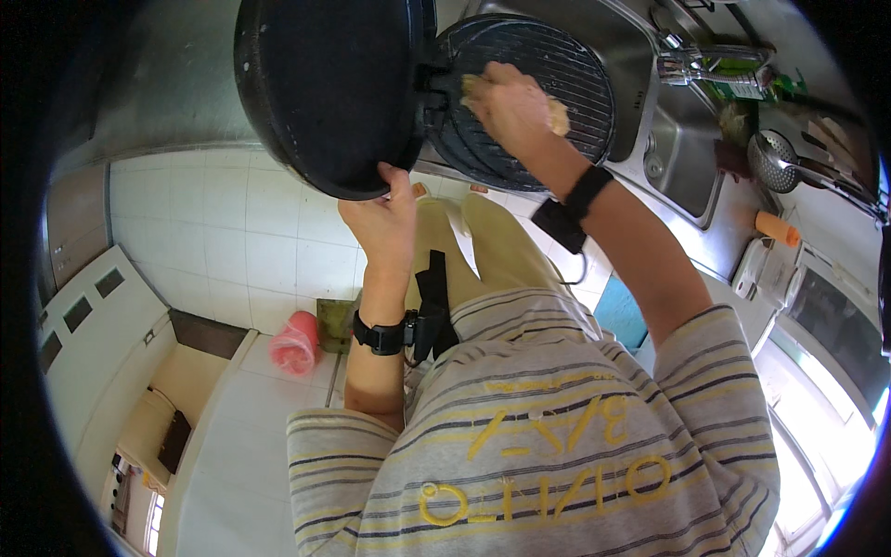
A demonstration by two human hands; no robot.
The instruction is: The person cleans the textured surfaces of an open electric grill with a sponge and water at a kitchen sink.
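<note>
A hinged double-sided pan (334, 90), black and round, is spread wide at the sink. My left hand (386, 216) grips the rim of its smooth half, thumb on the inner side. The ridged half (578, 83) lies over the edge of the sink basin. My right hand (511, 104) presses a yellowish sponge or cloth (558, 117) onto the ridges; the fingers hide most of it. Pale streaks, perhaps suds, mark the ridged surface.
A steel sink basin (686, 153) and a faucet (679, 69) are on the right. Beyond them lie a slotted skimmer (773, 160), a green bottle (745, 87) and an orange cylindrical object (777, 229). A pink bag-lined bin (295, 344) stands on the tiled floor.
</note>
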